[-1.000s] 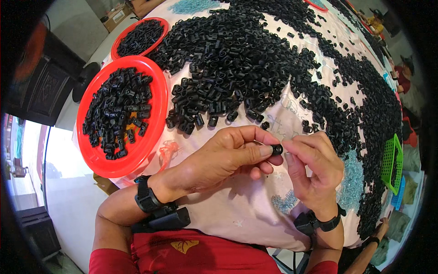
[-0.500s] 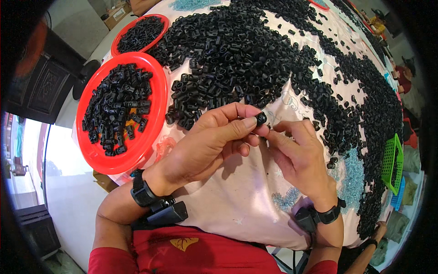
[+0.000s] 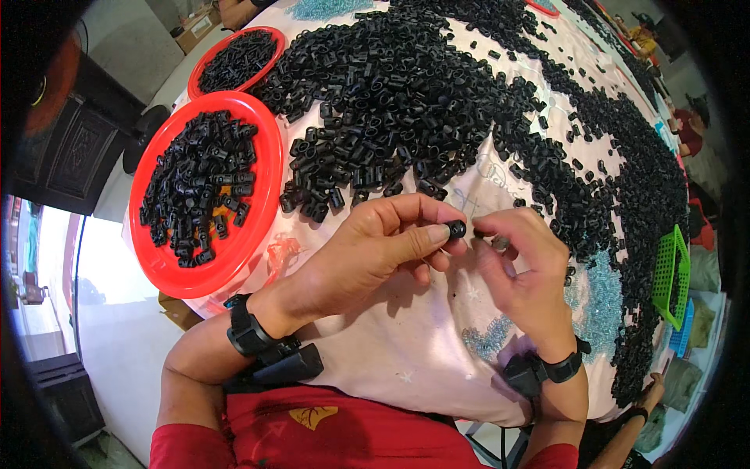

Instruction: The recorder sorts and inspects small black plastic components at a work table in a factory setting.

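Observation:
In front of my chest, my left hand [image 3: 391, 238] pinches a small black cord lock piece [image 3: 457, 229] between thumb and forefinger, its round end facing right. Just to the right, my right hand [image 3: 527, 266] is closed at the fingertips on a tiny dark piece [image 3: 479, 233], too small to make out fully. A narrow gap separates the two hands. Beyond them spreads a big heap of black cord lock shells [image 3: 375, 102]. At the left, a red plate [image 3: 269, 195] carries a pile of black cord locks [image 3: 195, 180].
Another red plate [image 3: 280, 47] with thin black parts stands behind the first. Piles of tiny pale-blue pieces [image 3: 601, 297] lie on the pink cloth [image 3: 391, 352]. A green basket [image 3: 668, 277] is at the right edge. Another person's forearm [image 3: 633, 426] reaches in at lower right.
My right hand has drawn away from the left hand, opening a gap between them. My left hand has moved slightly right and down with the cord lock piece.

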The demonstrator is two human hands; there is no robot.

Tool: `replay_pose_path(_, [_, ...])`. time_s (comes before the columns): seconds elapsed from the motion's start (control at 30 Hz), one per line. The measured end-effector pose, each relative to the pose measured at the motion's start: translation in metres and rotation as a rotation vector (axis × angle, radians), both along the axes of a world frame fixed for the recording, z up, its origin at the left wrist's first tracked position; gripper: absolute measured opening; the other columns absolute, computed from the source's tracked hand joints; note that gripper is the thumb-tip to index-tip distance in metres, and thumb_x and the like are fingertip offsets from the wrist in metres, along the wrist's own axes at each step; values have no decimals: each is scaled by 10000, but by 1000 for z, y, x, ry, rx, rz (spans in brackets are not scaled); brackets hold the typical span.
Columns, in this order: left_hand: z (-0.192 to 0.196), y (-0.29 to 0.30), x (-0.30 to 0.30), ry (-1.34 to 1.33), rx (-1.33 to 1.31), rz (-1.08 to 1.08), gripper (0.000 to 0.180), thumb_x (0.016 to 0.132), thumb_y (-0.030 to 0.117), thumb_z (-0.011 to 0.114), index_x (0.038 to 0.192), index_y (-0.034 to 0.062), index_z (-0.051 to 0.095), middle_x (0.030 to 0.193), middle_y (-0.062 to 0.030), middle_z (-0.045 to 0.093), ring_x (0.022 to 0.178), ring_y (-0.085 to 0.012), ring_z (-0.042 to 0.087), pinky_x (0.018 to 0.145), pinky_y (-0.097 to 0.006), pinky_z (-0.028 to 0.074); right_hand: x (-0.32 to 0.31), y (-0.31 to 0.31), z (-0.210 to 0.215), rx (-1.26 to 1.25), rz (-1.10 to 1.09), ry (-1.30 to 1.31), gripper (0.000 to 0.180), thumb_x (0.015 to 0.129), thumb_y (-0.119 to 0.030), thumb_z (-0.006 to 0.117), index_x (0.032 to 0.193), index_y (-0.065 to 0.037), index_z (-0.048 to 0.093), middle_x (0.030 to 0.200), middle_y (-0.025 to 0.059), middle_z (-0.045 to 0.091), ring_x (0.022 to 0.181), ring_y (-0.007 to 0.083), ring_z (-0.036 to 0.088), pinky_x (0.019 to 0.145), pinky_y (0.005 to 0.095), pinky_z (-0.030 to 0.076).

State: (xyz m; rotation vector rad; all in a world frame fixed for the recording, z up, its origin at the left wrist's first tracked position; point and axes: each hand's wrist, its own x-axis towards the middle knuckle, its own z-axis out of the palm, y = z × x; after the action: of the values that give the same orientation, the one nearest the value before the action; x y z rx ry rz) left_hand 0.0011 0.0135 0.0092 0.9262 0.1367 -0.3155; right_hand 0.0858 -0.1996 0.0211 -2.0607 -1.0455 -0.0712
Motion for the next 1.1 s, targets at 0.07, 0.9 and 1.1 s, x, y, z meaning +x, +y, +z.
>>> replay_pose_path(0.07, [1, -2, -1, 14, 30, -3, 312, 1057, 152, 607, 1340, 20, 595, 1141, -105, 723, 897, -75, 670, 735, -200, 545, -1, -1, 10, 18, 0, 45, 297, 826, 93, 698, 1090, -37, 736, 911, 100, 693, 742, 193, 651, 637, 295, 519])
replay_pose_path(0.9, [-9, -11, -1, -71, 18, -36, 238, 1040, 137, 638, 1243, 13, 629, 1062, -67, 727, 866, -78, 669, 726, -226, 556, -9, 2, 18, 90, 70, 36, 290, 826, 64, 721, 1084, -62, 760, 888, 65, 732, 737, 161, 633, 615, 268, 498])
replay_pose_path(1.1, [-5, -9, -2, -80, 102, -41, 263, 1050, 149, 618, 1275, 14, 613, 1109, -82, 733, 847, -64, 663, 749, -211, 549, -8, 0, 13, 91, 25, 95, 268, 816, 59, 731, 1062, -45, 755, 886, 55, 742, 702, 165, 623, 605, 272, 497])
